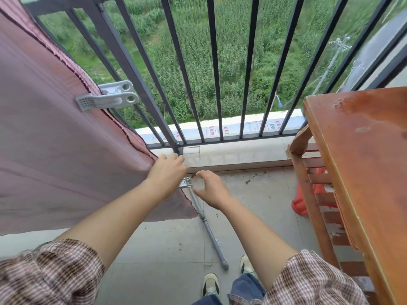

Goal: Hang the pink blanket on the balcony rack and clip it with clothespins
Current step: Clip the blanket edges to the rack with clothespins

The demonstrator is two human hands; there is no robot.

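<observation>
The pink blanket (pixel 66 150) hangs draped on the left, and whatever bar carries it is hidden under the cloth. One big grey clothespin (pixel 108 95) is clipped on its dark-stitched right edge, partway up. My left hand (pixel 167 175) grips that same edge lower down, fingers curled over the cloth. A second grey clothespin (pixel 186 183) shows just to the right of this hand, at the blanket's edge, mostly hidden. My right hand (pixel 211 188) hovers next to it with thumb and fingers spread, holding nothing.
Dark metal balcony railing (pixel 248 84) runs across the front above a low tiled ledge (pixel 237 155). A grey pole (pixel 209 230) lies on the floor tiles between my hands and feet. A reddish wooden table (pixel 363 161) stands close on the right, with an orange bag (pixel 301 203) under it.
</observation>
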